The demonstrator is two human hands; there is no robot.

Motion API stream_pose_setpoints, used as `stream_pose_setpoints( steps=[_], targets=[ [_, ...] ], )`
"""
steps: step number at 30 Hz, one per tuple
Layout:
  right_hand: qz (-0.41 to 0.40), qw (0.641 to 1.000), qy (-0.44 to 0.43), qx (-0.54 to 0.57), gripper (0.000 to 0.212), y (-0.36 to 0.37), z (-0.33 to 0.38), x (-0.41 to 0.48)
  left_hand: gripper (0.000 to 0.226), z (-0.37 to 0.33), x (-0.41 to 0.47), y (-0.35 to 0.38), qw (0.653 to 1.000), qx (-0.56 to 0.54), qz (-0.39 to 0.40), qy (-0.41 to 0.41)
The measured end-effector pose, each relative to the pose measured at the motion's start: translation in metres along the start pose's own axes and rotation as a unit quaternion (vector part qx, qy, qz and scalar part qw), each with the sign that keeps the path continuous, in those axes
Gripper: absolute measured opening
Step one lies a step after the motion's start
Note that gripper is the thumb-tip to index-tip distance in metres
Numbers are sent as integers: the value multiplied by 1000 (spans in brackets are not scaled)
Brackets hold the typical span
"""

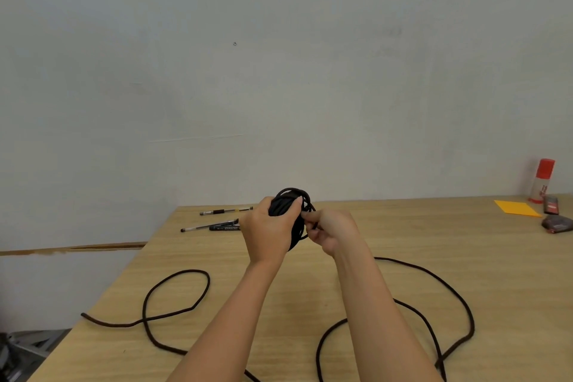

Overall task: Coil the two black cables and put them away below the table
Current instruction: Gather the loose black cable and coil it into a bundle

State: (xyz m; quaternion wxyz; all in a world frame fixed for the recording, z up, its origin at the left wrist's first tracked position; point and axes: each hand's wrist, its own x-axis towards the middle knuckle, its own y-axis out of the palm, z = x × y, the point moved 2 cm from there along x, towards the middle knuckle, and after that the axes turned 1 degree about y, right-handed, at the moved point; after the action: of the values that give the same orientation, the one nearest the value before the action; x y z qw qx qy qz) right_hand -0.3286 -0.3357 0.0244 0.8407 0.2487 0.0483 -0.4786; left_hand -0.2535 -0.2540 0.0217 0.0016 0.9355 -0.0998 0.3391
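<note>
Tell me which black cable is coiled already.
The held cable: the left hand grips its tight coil, the right hand pinches a strand. The loose cable sprawls in open loops on the table.

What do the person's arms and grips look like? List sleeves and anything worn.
The left forearm and right forearm are bare to the frame's bottom edge; no sleeve shows. The left grip and right grip wear no glove, and no ring, watch or bracelet is visible.

Even soft light, slight blur, wide-angle bending
</note>
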Motion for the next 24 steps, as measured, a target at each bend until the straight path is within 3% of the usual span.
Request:
stream_pose_setpoints(
  steps=[7,14,19,22,24],
  targets=[
    [47,998,49,-10,26,-5,3,-2,40,1,-3,4,999,-24,-12,-25],
    [107,993,-8,-55,13,-7,12,-4,39,-1,-1,2,996,-53,-23,-70],
    [39,989,-109,-96,26,-9,6,1,42,-3,-2,4,996,-53,-18,-76],
    [-27,972,-175,-153,22,-8,4,-2,42,-2,-4,6,995,-50,-16,-81],
    [-70,956,-211,-192,31,-8,2,-2,42,-1,-7,8,996,-46,-12,-79]
  ],
)
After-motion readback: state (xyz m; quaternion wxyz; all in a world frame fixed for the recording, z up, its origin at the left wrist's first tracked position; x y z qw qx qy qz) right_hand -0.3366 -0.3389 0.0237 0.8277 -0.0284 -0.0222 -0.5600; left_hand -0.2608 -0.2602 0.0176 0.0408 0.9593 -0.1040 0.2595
